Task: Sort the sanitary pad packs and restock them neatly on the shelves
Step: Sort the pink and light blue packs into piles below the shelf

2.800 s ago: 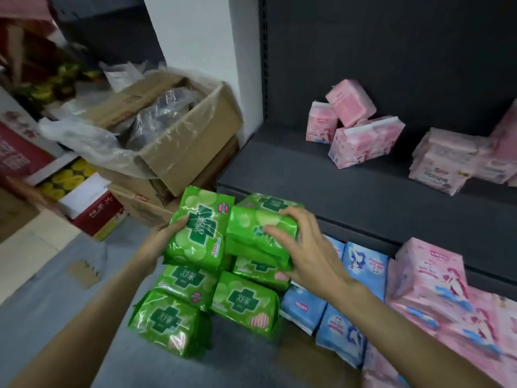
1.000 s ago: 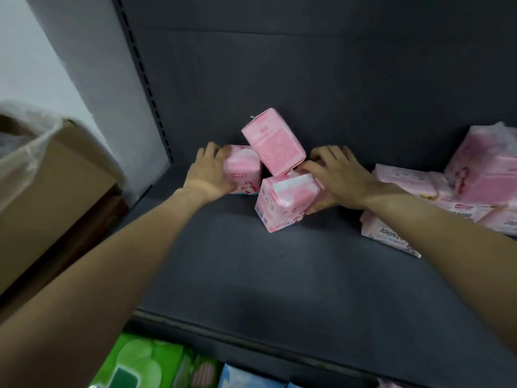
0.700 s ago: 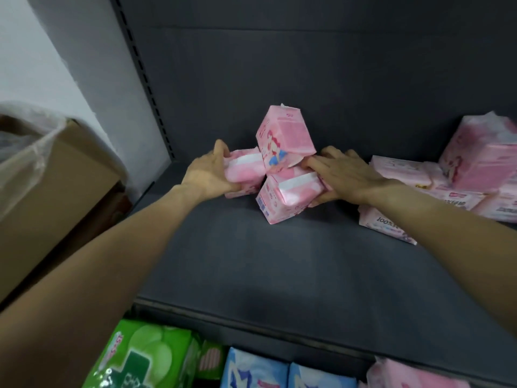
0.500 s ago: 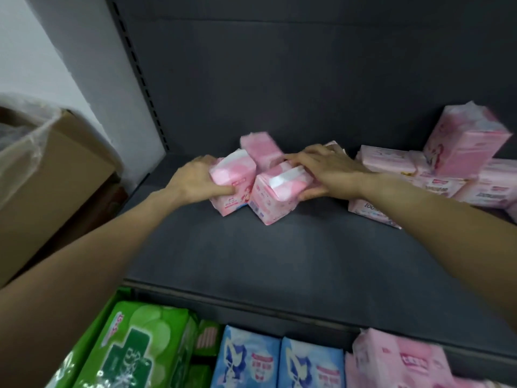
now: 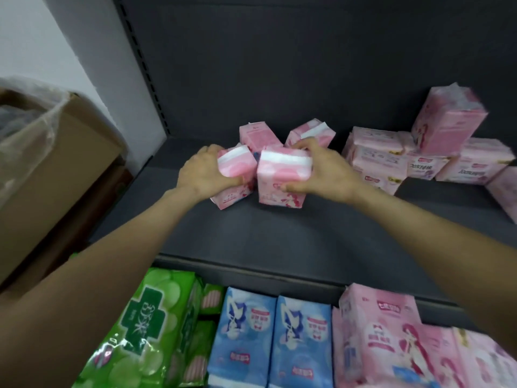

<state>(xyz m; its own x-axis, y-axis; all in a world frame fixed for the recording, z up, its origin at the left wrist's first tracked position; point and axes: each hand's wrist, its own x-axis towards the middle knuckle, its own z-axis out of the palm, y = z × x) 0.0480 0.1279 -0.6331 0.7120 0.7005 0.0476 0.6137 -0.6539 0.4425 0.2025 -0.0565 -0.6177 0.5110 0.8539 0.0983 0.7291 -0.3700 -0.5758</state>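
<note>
Upper shelf (image 5: 279,233), left end. The left hand (image 5: 202,173) is clamped on a small pink pack (image 5: 237,175), thumb below, fingers over the top edge. The right hand (image 5: 321,170) grips a second pink pack (image 5: 282,177) the same way. The two packs touch at their inner edges and stand on the shelf, white bands uppermost; the left one tilts outward. Two more small pink packs (image 5: 258,137) lie askew just behind them, one leaning. To the right, a loose heap of larger pink packs (image 5: 391,161), one perched tilted on top.

Lower shelf: green packs (image 5: 145,326), blue packs (image 5: 274,340) and pink printed packs (image 5: 391,345) stand in colour groups. A cardboard box (image 5: 56,169) with a plastic liner sits at the left.

Judgement: the step is squaring the small pink packs into a row. To do it well, bring the tilted pack upright, press both flush side by side, printed faces forward, then slide them back as one unit. The soft wrapping likely dents under a hard squeeze, so hold lightly. The two rear packs need clearing or aligning first, or they may block the row.
</note>
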